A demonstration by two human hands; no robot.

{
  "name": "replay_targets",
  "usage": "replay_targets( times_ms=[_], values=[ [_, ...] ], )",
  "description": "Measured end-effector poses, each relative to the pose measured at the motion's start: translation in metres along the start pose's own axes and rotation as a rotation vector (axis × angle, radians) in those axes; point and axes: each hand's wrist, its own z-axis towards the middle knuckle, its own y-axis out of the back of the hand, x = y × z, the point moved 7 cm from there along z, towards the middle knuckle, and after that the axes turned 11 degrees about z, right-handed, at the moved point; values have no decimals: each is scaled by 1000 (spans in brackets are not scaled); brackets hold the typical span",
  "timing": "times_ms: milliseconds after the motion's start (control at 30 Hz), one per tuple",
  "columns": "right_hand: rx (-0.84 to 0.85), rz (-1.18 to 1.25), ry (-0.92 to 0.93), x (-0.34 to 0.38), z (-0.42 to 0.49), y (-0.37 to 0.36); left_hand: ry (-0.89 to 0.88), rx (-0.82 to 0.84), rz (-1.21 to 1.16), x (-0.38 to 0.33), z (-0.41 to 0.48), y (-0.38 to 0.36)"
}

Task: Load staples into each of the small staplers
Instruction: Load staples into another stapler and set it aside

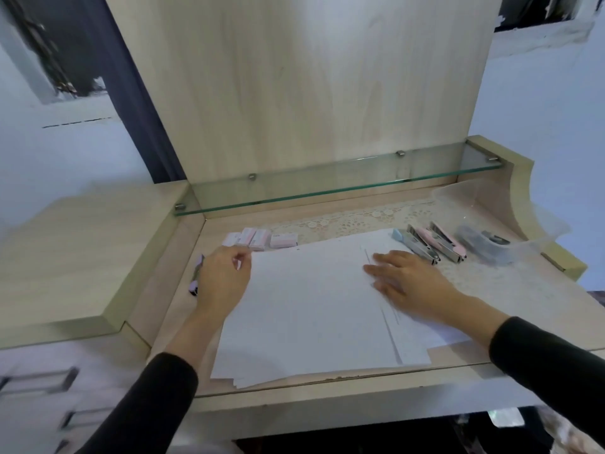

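Left hand (222, 276) pinches a small item, unidentifiable. Right hand (406, 276) lies flat on paper sheets (311, 306). Risk: sheets could slide, knocking open staplers (432, 245).

Purple stapler (196, 276) partly hidden behind left hand (223, 279); tray contents (481, 244) blurred.

Left hand (222, 276) curled with fingertips pinched, right hand (406, 283) flat, fingers spread, palm down.

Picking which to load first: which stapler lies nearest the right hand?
The blue-ended stapler, leftmost of the row, just beyond the right hand; the pink staplers lie farther right.
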Motion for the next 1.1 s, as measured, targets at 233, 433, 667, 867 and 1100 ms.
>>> replay_targets(
  times_ms=[233, 433, 667, 867, 1100],
  values=[
    [48, -34, -7, -3, 2, -1, 192, 112, 87, 49, 0, 11],
    [-55, 30, -24, -4, -2, -1, 117, 170, 251, 45, -2, -1],
    [-63, 66, -60, -5, -4, -1, 75, 98, 285, 34, -3, 9],
    [-76, 115, -100, -7, -3, 2, 116, -11, 39, 27, -15, 30],
    [4, 86, -129, -8, 5, 3, 75, -108, -165, -7, -23, 50]
  ],
)
